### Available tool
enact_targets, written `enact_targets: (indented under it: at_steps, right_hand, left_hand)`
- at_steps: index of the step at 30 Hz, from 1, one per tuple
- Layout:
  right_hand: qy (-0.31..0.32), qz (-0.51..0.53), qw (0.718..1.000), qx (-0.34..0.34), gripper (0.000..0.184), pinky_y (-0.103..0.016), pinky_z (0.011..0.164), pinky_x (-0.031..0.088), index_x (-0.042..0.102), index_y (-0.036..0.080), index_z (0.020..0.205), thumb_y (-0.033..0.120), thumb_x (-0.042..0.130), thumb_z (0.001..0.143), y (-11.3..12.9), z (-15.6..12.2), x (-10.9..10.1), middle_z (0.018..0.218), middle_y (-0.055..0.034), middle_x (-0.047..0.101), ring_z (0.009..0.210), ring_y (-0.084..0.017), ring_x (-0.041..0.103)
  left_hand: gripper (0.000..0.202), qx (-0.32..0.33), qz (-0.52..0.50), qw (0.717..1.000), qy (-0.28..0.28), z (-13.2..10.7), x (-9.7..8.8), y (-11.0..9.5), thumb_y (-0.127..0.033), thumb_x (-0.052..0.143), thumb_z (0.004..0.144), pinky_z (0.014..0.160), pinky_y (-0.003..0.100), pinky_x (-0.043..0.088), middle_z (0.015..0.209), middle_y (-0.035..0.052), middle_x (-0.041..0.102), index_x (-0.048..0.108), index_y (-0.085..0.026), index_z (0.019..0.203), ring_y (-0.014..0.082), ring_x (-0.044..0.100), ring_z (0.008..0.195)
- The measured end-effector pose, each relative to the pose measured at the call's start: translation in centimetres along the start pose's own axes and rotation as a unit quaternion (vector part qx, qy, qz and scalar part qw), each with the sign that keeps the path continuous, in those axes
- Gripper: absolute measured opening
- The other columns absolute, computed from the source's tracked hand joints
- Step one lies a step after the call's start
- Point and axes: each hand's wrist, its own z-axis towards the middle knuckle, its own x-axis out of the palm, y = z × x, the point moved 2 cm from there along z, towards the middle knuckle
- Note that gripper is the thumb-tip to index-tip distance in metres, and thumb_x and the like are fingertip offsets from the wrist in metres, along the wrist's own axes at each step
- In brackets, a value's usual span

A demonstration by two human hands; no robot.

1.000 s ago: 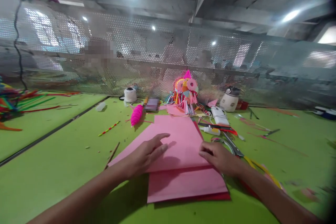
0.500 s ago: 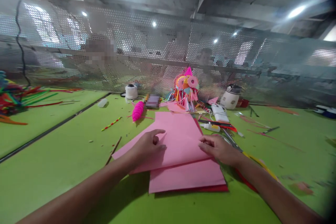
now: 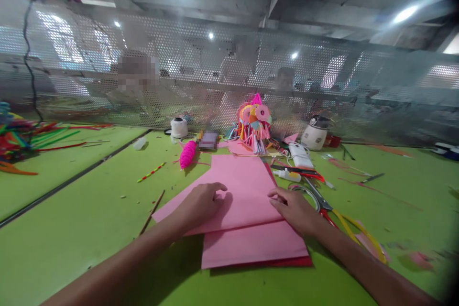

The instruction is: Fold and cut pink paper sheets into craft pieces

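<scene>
A sheet of pink paper point(image 3: 238, 189) lies slantwise across more pink paper point(image 3: 254, 244) with a red layer at its lower edge. My left hand point(image 3: 202, 204) rests on the upper sheet's left part, index finger stretched out and the thumb mostly hidden. Over the sheet's right edge, my right hand point(image 3: 294, 206) has its thumb and bent index finger apart, tips at the paper. Close by on the right are a roll of tape point(image 3: 311, 194) and scissors with yellow handles point(image 3: 349, 224).
Beyond the paper stand a tasselled paper ornament point(image 3: 255, 122), bright pink yarn point(image 3: 188, 155) and a white spool point(image 3: 179, 127). A glue bottle point(image 3: 287, 174), a white power bank point(image 3: 300, 154) and a jug-like container point(image 3: 315, 133) are at right. A thin brown stick point(image 3: 152, 213) lies left.
My right hand has shifted slightly left and down, its thumb and finger now apart. The upper sheet's right corner has moved a little left. My left thumb has drawn under the hand.
</scene>
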Motion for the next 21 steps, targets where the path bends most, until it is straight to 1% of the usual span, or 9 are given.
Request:
enact_targets:
  at_steps: [3,5,8,13,17,21]
  right_hand:
    - [-0.002,0.002,1.000,0.005,0.026,-0.028,0.065,0.040,0.067,0.019,0.097,0.033,0.048,0.086,-0.26,0.16,0.05,0.075,-0.0026,0.066,0.069,-0.017,0.059]
    - [-0.001,0.001,1.000,0.009,0.026,-0.028,0.064,0.039,0.067,0.019,0.096,0.034,0.048,0.086,-0.20,0.21,0.06,0.074,-0.0025,0.066,0.068,-0.017,0.058]
    - [0.003,-0.003,1.000,0.012,0.025,-0.028,0.065,0.039,0.067,0.019,0.093,0.033,0.048,0.086,0.06,0.20,0.05,0.076,-0.0033,0.068,0.069,-0.018,0.059]
    - [0.001,-0.031,0.999,0.009,0.023,-0.029,0.066,0.040,0.067,0.019,0.094,0.030,0.047,0.085,-0.04,0.19,0.05,0.081,-0.0050,0.070,0.071,-0.018,0.061]
    - [0.008,-0.061,0.998,-0.002,0.021,-0.028,0.064,0.039,0.066,0.020,0.090,0.027,0.048,0.084,-0.34,0.13,0.10,0.083,-0.0048,0.071,0.072,-0.018,0.061]
    - [0.009,-0.082,0.996,-0.013,0.021,-0.029,0.066,0.038,0.067,0.021,0.091,0.024,0.046,0.085,-0.24,0.02,0.05,0.085,-0.0049,0.070,0.075,-0.020,0.061]
  left_hand:
    - [0.033,0.008,0.000,1.000,0.009,0.06,0.06,0.13,-0.025,0.043,0.084,0.065,0.028,0.043,0.091,0.0083,0.074,0.073,-0.019,0.096,0.0211,0.064,0.077]
    - [0.032,0.011,-0.003,1.000,0.009,0.06,0.15,0.15,-0.022,0.043,0.082,0.064,0.028,0.043,0.090,0.0074,0.074,0.074,-0.019,0.092,0.0205,0.065,0.075]
    - [0.032,0.016,0.009,1.000,0.004,0.07,0.32,0.04,-0.024,0.044,0.082,0.066,0.028,0.044,0.090,0.0082,0.074,0.074,-0.020,0.092,0.0214,0.065,0.076]
    - [0.030,0.040,0.079,0.996,-0.005,0.14,0.35,-0.33,-0.025,0.044,0.084,0.068,0.032,0.043,0.089,0.0104,0.072,0.073,-0.018,0.090,0.0237,0.064,0.078]
    - [0.030,0.043,0.084,0.996,0.002,0.13,0.39,-0.36,-0.026,0.042,0.085,0.066,0.031,0.041,0.089,0.0099,0.071,0.070,-0.018,0.091,0.0230,0.064,0.077]
    - [0.028,0.043,0.091,0.995,-0.004,0.08,0.60,-0.26,-0.029,0.041,0.087,0.063,0.030,0.039,0.086,0.0080,0.070,0.068,-0.020,0.088,0.0223,0.062,0.073]
